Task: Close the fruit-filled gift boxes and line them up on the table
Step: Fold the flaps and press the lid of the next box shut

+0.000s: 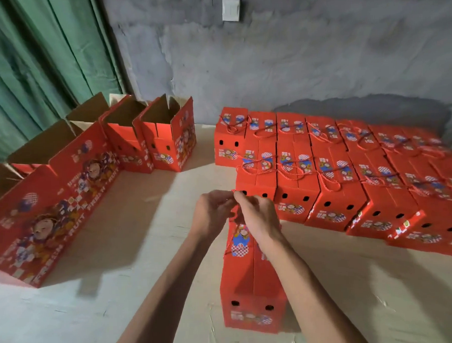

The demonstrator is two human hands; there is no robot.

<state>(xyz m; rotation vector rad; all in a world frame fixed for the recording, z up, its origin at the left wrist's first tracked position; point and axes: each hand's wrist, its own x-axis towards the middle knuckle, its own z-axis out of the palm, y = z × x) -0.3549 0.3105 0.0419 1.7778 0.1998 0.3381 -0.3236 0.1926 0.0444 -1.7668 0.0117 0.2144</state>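
- Item in hand: one red printed cardboard gift box (250, 281), lower centre of the frame, standing on the pale wooden table (121, 292); its top flaps meet along a centre seam, so the lid reads as closed.
- Left hand (212, 214): centre of frame, above the far end of that box, fingers curled and pinching the twisted red cord handle (233, 216).
- Right hand (258, 216): touching the left, fingers likewise curled round the same cord. Judged step: fastening or tucking the handle, the last part of closing this box.
- Finished stock: closed red gift boxes with cord handles laid on their lids (336, 171), right half of frame, packed side by side in at least two rows running toward the right edge. The far right is blurred, so no count is offered.
- Outstanding stock: open red cardboard boxes with raised brown-lined flaps (151, 138), upper left and left edge of frame, set in an L-shaped line. Their contents are hidden from this angle.
- Progress, as a judgement: most boxes closed and lined up; the box in hand is not yet joined to the rows, standing just in front of their left end; the open group on the left remains.
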